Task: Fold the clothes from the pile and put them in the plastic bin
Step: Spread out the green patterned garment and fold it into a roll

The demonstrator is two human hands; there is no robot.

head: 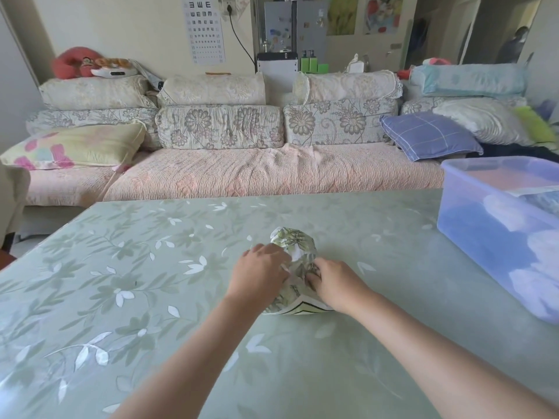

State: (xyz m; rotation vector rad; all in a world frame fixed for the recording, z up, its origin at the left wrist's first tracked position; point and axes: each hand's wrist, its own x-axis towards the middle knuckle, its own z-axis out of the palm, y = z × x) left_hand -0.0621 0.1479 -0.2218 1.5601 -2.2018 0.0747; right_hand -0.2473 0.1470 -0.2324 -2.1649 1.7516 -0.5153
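Our left fingers [266,252] press flat, spread on the leaf-print garment [295,267]; our right fingers [314,278] curl, pinching a fold. It sits bundled mid-bench [151,282]. We should tuck tight, then carry it to the plastic bin [459,207], well right.
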